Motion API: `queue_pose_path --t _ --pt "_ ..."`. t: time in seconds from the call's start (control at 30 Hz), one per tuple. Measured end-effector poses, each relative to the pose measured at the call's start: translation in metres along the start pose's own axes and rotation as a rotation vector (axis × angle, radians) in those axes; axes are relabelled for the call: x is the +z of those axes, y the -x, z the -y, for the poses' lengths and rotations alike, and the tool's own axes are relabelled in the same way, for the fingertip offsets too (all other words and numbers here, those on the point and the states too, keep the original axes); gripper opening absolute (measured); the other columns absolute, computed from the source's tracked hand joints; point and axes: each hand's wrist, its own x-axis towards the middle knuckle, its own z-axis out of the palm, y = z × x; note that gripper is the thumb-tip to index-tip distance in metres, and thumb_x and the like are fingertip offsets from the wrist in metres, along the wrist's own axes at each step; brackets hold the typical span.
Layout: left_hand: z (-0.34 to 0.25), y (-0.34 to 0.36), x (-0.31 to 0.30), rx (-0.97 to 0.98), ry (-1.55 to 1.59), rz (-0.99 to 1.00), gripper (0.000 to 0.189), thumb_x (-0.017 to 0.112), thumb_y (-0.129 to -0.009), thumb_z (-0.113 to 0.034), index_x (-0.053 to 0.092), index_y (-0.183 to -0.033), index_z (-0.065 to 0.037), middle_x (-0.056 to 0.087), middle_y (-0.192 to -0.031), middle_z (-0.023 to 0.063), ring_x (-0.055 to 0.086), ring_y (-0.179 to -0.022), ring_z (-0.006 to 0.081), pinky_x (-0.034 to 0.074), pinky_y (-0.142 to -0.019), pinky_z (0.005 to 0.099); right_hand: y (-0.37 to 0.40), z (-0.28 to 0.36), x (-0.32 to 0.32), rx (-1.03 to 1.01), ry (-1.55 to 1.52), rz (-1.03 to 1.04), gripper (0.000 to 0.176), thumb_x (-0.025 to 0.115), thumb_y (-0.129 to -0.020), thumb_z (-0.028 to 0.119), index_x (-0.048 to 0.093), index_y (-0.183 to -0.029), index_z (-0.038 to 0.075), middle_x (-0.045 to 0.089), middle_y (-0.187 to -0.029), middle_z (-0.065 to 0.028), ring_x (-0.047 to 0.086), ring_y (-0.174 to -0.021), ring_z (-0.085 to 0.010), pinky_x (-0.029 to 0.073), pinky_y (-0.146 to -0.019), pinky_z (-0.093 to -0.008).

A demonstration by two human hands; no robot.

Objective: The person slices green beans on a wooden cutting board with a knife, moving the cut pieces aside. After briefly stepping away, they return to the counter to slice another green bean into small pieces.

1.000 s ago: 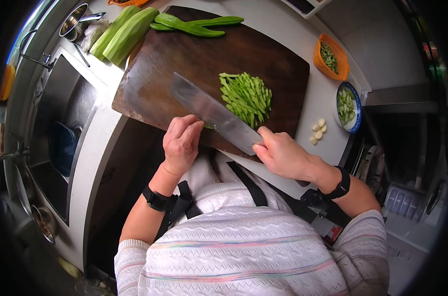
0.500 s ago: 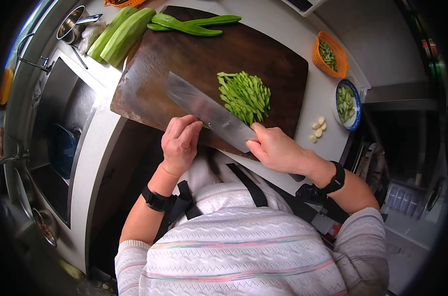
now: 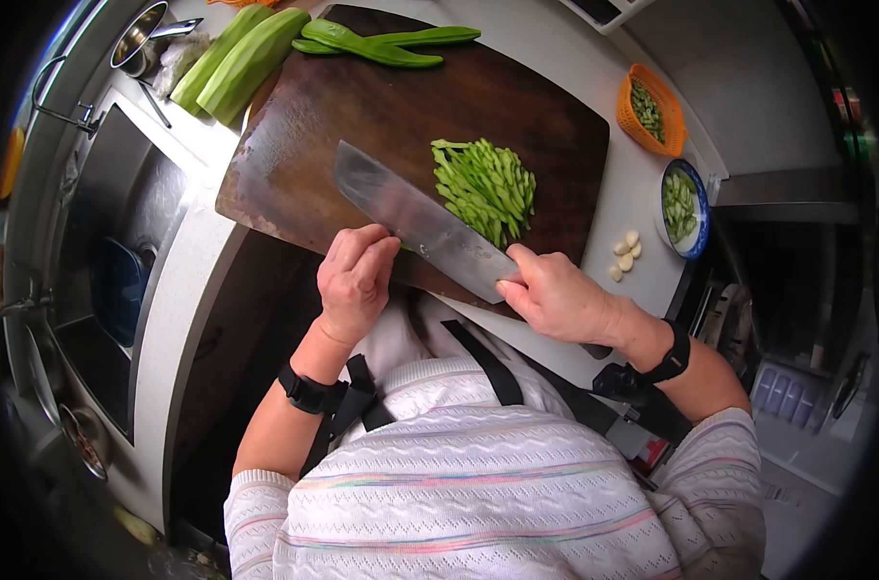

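My right hand (image 3: pixel 565 295) is closed round the grip end of a wide knife (image 3: pixel 420 222), whose blade lies slantwise over the near part of a dark wooden cutting board (image 3: pixel 362 106). Close to the blade's near edge, my left hand (image 3: pixel 354 280) has its fingers pinched together at the board's front edge. A bit of green shows by its fingertips, mostly hidden by the hand and blade. Beyond the knife sits a pile of sliced green pepper (image 3: pixel 488 188). Whole long green peppers (image 3: pixel 381 48) lie crossed at the board's far edge.
Two peeled pale-green gourds (image 3: pixel 251 68) lie left of the board, near a metal pot (image 3: pixel 140 43) and the sink (image 3: pixel 120 242). On the right are an orange basket (image 3: pixel 649 111), a blue-rimmed bowl (image 3: pixel 699 232) with cut greens, and several garlic cloves (image 3: pixel 625 253).
My right hand and the knife have shifted slightly to the right. My left hand stays almost where it was, still pinched.
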Motion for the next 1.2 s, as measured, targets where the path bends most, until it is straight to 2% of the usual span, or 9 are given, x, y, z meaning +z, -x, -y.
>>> queue_pose_path --t 0.13,0.2,0.43,0.63,0.77,0.87,0.93,1.0,1.2 --pt "0.001 0.000 0.001 0.000 0.011 -0.005 0.019 0.069 -0.070 0.008 0.065 -0.085 -0.002 0.061 -0.086 0.0080 0.059 -0.072 0.0234 0.048 -0.062 0.0302 -0.003 -0.003 -0.001 -0.019 0.021 0.013 0.022 0.053 -0.089 0.014 0.044 -0.086 -0.006 0.058 -0.068 -0.0266 0.059 -0.070 -0.0455 0.046 -0.060 -0.0496" --pt "0.001 0.000 0.000 -0.001 0.018 -0.005 0.018 0.069 -0.070 0.008 0.065 -0.085 -0.002 0.061 -0.086 0.0081 0.059 -0.072 0.0234 0.048 -0.062 0.0302 -0.005 -0.003 -0.001 -0.046 0.014 0.001 0.022 0.055 -0.089 0.010 0.041 -0.082 -0.005 0.059 -0.065 -0.0237 0.061 -0.063 -0.0411 0.045 -0.053 -0.0418" --pt "-0.001 -0.003 -0.002 0.017 -0.015 0.011 0.018 0.070 -0.070 0.007 0.064 -0.084 -0.002 0.061 -0.086 0.0077 0.058 -0.071 0.0234 0.048 -0.061 0.0310 -0.016 -0.006 0.012 -0.032 -0.027 -0.028 0.021 0.055 -0.090 0.011 0.042 -0.083 -0.005 0.061 -0.070 -0.0245 0.063 -0.064 -0.0378 0.046 -0.055 -0.0411" --pt "-0.001 -0.005 -0.004 0.029 -0.017 0.048 0.021 0.069 -0.067 0.008 0.064 -0.085 -0.002 0.060 -0.087 0.0081 0.058 -0.074 0.0252 0.048 -0.064 0.0320 0.001 -0.013 0.014 -0.026 -0.044 -0.088 0.022 0.055 -0.090 0.011 0.042 -0.083 -0.004 0.060 -0.069 -0.0245 0.062 -0.064 -0.0396 0.046 -0.055 -0.0409" --pt "-0.005 -0.010 -0.009 -0.018 -0.022 0.086 0.020 0.068 -0.069 0.006 0.065 -0.087 -0.002 0.060 -0.090 0.0088 0.059 -0.078 0.0267 0.049 -0.067 0.0339 0.016 -0.025 0.009 -0.021 0.047 -0.177 0.022 0.054 -0.091 0.012 0.040 -0.083 -0.003 0.058 -0.065 -0.0231 0.060 -0.061 -0.0413 0.045 -0.053 -0.0429" --pt "-0.011 -0.022 -0.019 -0.090 -0.048 0.243 0.020 0.067 -0.072 0.004 0.067 -0.090 -0.003 0.058 -0.092 0.0103 0.059 -0.083 0.0286 0.050 -0.071 0.0360 0.023 -0.030 0.005 -0.024 0.183 -0.249 0.021 0.054 -0.091 0.013 0.040 -0.086 -0.002 0.057 -0.063 -0.0222 0.058 -0.061 -0.0421 0.044 -0.053 -0.0454" --pt "-0.009 -0.029 -0.022 -0.112 -0.035 0.421 0.018 0.065 -0.074 0.003 0.067 -0.090 -0.003 0.056 -0.091 0.0113 0.058 -0.086 0.0300 0.050 -0.074 0.0377 0.027 -0.030 -0.001 -0.023 0.270 -0.283 0.020 0.054 -0.091 0.013 0.041 -0.088 -0.001 0.056 -0.062 -0.0218 0.058 -0.061 -0.0424 0.043 -0.053 -0.0467" --pt "-0.006 -0.034 -0.024 -0.099 -0.059 0.458 0.016 0.065 -0.074 0.001 0.067 -0.089 -0.003 0.056 -0.089 0.0114 0.058 -0.085 0.0303 0.050 -0.075 0.0379 0.030 -0.030 -0.009 0.075 0.379 -0.280 0.018 0.052 -0.092 0.016 0.043 -0.091 0.001 0.060 -0.066 -0.0209 0.061 -0.066 -0.0424 0.048 -0.060 -0.0510" --pt "-0.007 -0.039 -0.022 -0.077 -0.176 0.560 0.006 0.062 -0.078 -0.005 0.064 -0.084 -0.003 0.055 -0.086 0.0118 0.058 -0.086 0.0315 0.049 -0.074 0.0398 0.040 -0.048 -0.022 0.039 0.354 -0.415 0.017 0.053 -0.091 0.015 0.043 -0.090 0.001 0.059 -0.064 -0.0208 0.060 -0.065 -0.0421 0.047 -0.058 -0.0498"
